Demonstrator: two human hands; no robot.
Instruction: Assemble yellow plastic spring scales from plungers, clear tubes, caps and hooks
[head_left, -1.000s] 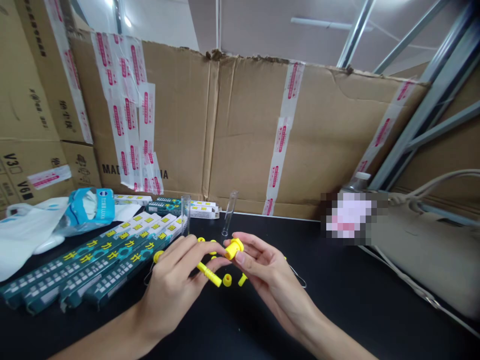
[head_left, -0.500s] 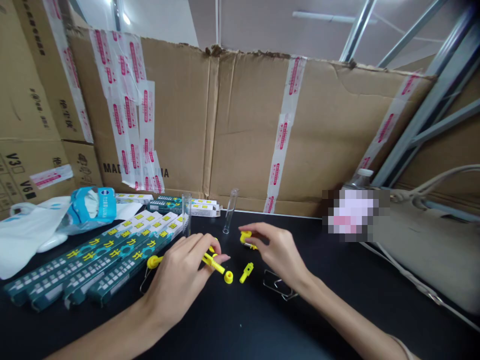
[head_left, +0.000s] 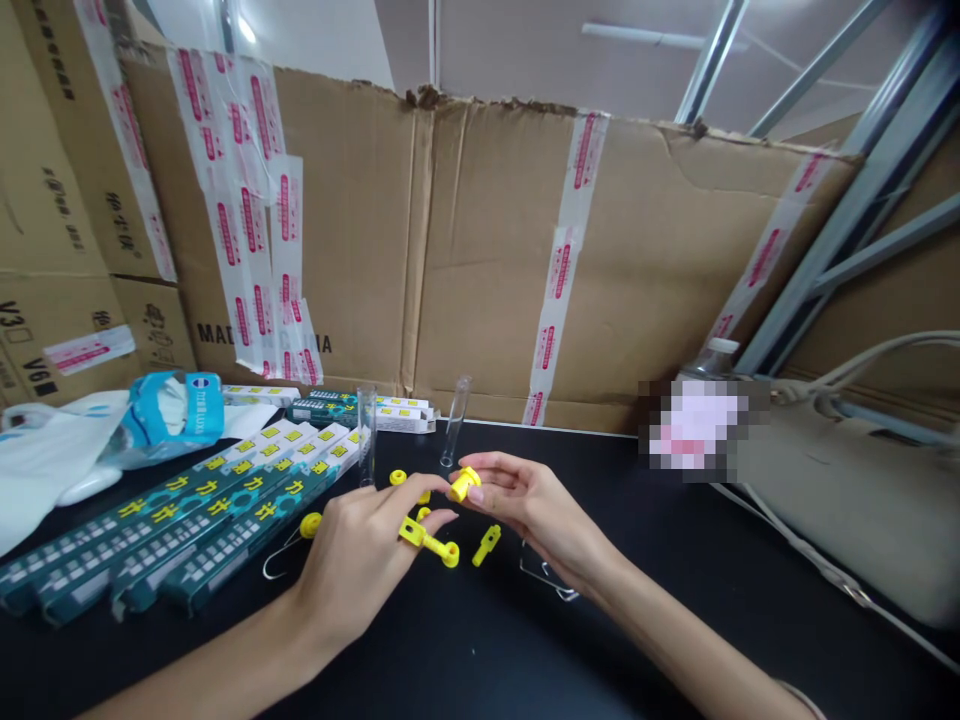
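My left hand (head_left: 360,565) curls over a yellow plastic rod (head_left: 429,543) with a round cap at its end, and the rod sits against my fingertips. My right hand (head_left: 532,510) pinches a short yellow plastic part (head_left: 465,484) between thumb and fingers, just across from my left fingertips. Another yellow part (head_left: 487,545) lies on the black tabletop (head_left: 480,640) below it. Small yellow caps (head_left: 398,478) lie behind my left fingers. A yellow knob with a wire loop (head_left: 310,525) rests left of my left hand. A bent wire clip (head_left: 544,575) lies partly hidden under my right wrist.
Two upright clear glass tubes (head_left: 366,437) (head_left: 454,421) stand behind my hands. Long green-and-white boxes (head_left: 225,510) lie at the left, near a white plastic bag (head_left: 52,450). A cardboard wall (head_left: 480,250) closes the back, and a beige fabric bag (head_left: 847,500) lies at the right.
My right hand has moved left and now pinches the short yellow part, lifted off the table. The knob with its wire now lies apart from my left hand.
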